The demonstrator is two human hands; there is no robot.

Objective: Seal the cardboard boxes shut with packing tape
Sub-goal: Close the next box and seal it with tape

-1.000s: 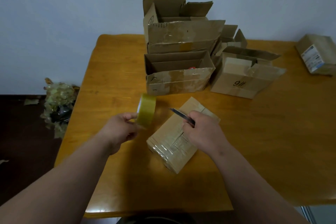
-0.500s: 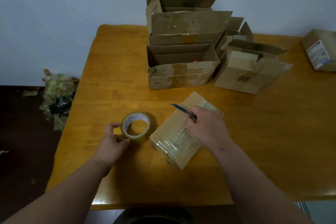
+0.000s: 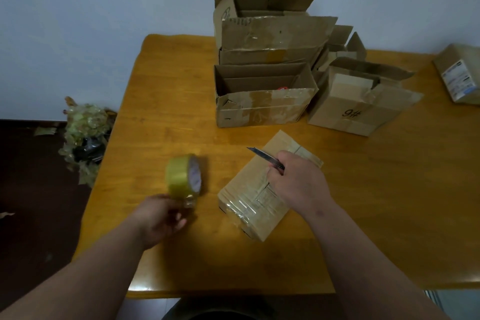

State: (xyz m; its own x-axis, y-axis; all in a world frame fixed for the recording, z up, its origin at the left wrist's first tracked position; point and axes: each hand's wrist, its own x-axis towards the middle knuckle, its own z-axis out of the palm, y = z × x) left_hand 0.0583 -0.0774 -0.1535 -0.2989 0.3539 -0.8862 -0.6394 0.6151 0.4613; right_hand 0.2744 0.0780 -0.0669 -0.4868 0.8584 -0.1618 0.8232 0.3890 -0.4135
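Just above the left grip [image 3: 158, 218]: tape roll [image 3: 184, 176], motion-blurred, yellowish-clear, standing on edge with its printed core face turned right; fingers curled at its lower rim, pinching it, exact contact smeared by blur. Right of that grip, apart from the roll: sealed box [image 3: 268, 186], lying flat and skewed on the worktop [image 3: 161, 101], plain brown cardboard, near end wrapped in glossy clear tape, a seam line along its top. On that box: right grip [image 3: 298, 184], resting on the top face, closed round a utility knife [image 3: 265, 157], blade pointing up-left past the box edge, handle hidden inside the fist. Beyond the right grip: open boxes [image 3: 262, 96], flaps up, old tape on their fronts, a red item inside the nearest barely visible; one marked box [image 3: 361, 106] reading "9#". Far right: labelled parcel [image 3: 459, 73], cut off by the frame edge. Left of the worktop, on the floor: crumpled tape scraps [image 3: 85, 132], dim and indistinct.
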